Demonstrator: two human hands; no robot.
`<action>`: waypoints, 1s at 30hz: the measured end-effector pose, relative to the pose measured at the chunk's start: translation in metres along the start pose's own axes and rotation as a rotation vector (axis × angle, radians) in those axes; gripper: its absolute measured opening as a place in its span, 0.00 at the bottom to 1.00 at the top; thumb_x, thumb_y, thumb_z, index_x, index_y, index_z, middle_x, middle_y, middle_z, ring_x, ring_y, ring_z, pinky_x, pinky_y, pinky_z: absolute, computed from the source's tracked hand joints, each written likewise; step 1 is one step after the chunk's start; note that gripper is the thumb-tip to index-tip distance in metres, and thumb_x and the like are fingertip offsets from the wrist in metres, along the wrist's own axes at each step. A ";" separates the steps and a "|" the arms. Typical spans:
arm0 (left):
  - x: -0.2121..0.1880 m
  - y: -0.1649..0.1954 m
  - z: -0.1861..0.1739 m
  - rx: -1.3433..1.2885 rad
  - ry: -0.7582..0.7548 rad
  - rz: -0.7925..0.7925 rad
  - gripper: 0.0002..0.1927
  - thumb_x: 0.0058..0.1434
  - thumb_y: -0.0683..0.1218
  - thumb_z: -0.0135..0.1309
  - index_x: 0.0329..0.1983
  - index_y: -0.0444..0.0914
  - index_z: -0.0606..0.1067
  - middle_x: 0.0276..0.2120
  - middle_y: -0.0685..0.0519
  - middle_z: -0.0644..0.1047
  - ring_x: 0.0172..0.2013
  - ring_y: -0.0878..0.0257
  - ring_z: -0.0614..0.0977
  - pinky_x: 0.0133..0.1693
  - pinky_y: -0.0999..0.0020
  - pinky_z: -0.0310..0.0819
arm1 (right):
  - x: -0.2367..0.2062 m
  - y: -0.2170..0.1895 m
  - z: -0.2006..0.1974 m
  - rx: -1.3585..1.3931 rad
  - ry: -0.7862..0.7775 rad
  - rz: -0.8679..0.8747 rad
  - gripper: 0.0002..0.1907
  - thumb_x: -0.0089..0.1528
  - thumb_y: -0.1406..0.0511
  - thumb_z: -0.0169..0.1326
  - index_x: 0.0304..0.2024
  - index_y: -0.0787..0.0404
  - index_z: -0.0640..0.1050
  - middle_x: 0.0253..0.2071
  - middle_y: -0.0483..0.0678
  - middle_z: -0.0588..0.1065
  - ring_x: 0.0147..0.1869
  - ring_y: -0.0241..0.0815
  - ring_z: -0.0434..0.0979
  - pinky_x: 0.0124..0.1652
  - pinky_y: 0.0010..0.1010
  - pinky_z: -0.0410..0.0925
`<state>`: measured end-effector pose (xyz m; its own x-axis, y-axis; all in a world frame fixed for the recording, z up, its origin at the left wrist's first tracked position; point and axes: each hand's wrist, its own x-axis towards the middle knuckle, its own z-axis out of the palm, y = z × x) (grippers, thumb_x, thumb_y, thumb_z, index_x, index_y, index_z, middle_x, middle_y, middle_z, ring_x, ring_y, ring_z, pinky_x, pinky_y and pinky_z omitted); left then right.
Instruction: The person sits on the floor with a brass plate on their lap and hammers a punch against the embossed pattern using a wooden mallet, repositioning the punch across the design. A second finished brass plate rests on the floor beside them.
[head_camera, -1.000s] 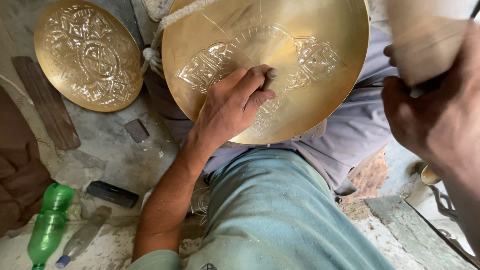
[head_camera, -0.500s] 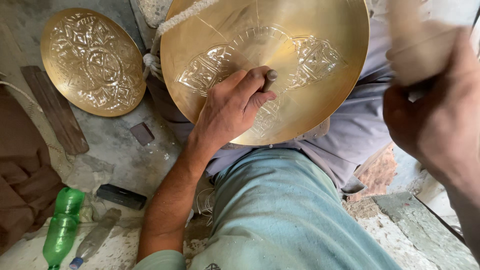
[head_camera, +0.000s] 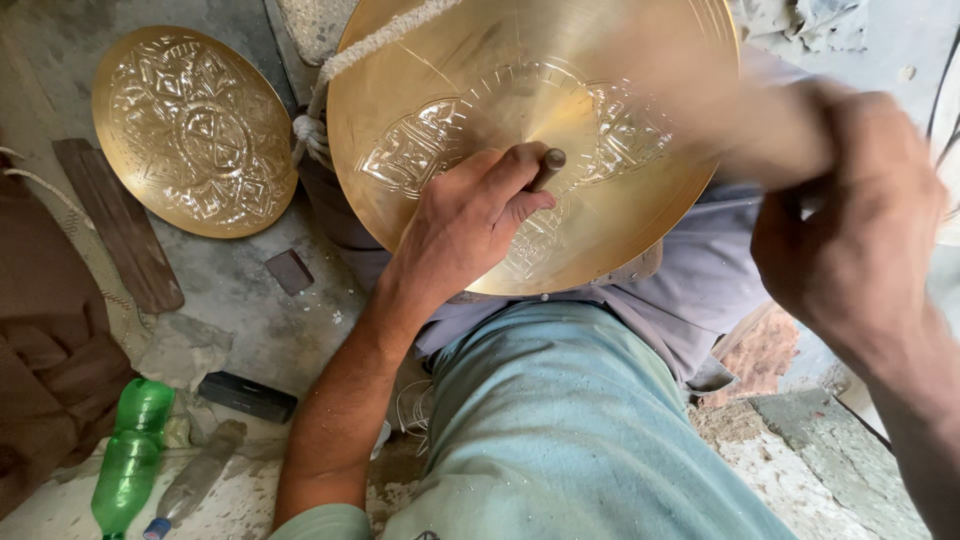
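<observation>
Brass dish (head_camera: 600, 220) sits at 12 o'clock of the view, tilted toward the camera and resting against the person's lap; a chased band of ornament runs across its middle, rim to rim. A pale rope (head_camera: 375, 45) crosses its upper left edge and drops to a knot at about 9 o'clock of the dish.

Left hand (head_camera: 465, 225) lies on the dish face, just below centre. Its grip is closed around a short metal punch (head_camera: 548, 165), fingers curled narrow, the punch's blunt end showing above the knuckles and its tip against the brass; the tip itself is hidden by the fingers.

Right hand (head_camera: 860, 235) is at 3 o'clock, raised off the dish. Its grip is wrapped tight on a wooden mallet (head_camera: 745, 130), which is motion-blurred; the head lies over the dish's right rim, and whether it touches the punch cannot be told.

Forearm of the left hand runs down to 7 o'clock beside a light blue-green trouser leg (head_camera: 560, 440), which fills the lower centre.

On the floor (head_camera: 300, 330) at 10 o'clock: a second brass dish (head_camera: 195, 130), fully chased, lying apart from the first. Beside it at 9 o'clock, a dark wooden slat (head_camera: 120, 225). At 7 o'clock, a green plastic bottle (head_camera: 130, 455) on its side, a clear bottle (head_camera: 195, 480) just right of it, and a small black block (head_camera: 248, 396) near both.
</observation>
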<state>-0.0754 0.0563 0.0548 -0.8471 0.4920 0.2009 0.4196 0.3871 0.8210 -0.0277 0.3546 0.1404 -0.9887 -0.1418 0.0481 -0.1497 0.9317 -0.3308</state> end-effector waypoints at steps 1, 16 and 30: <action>0.001 0.000 0.000 0.029 -0.015 0.004 0.18 0.65 0.46 0.65 0.54 0.42 0.72 0.40 0.49 0.78 0.38 0.51 0.83 0.40 0.57 0.78 | 0.000 -0.001 0.001 -0.050 0.012 -0.024 0.23 0.63 0.80 0.56 0.60 0.66 0.72 0.48 0.58 0.73 0.51 0.57 0.74 0.50 0.43 0.69; 0.003 0.000 -0.002 0.024 -0.026 -0.027 0.19 0.65 0.45 0.64 0.55 0.41 0.71 0.40 0.49 0.78 0.39 0.51 0.82 0.39 0.58 0.77 | 0.012 -0.026 -0.008 -0.322 -0.023 -0.044 0.24 0.55 0.77 0.62 0.54 0.64 0.77 0.40 0.55 0.75 0.43 0.54 0.76 0.43 0.43 0.67; 0.003 0.002 -0.010 0.018 -0.009 -0.028 0.19 0.66 0.46 0.63 0.57 0.42 0.71 0.40 0.49 0.79 0.40 0.49 0.83 0.39 0.56 0.78 | 0.032 -0.053 -0.018 -0.457 0.076 -0.201 0.19 0.57 0.77 0.59 0.51 0.62 0.76 0.36 0.56 0.80 0.35 0.54 0.81 0.37 0.44 0.72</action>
<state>-0.0810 0.0506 0.0623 -0.8558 0.4875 0.1729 0.4015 0.4153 0.8163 -0.0513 0.3070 0.1767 -0.9350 -0.3246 0.1427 -0.3060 0.9420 0.1376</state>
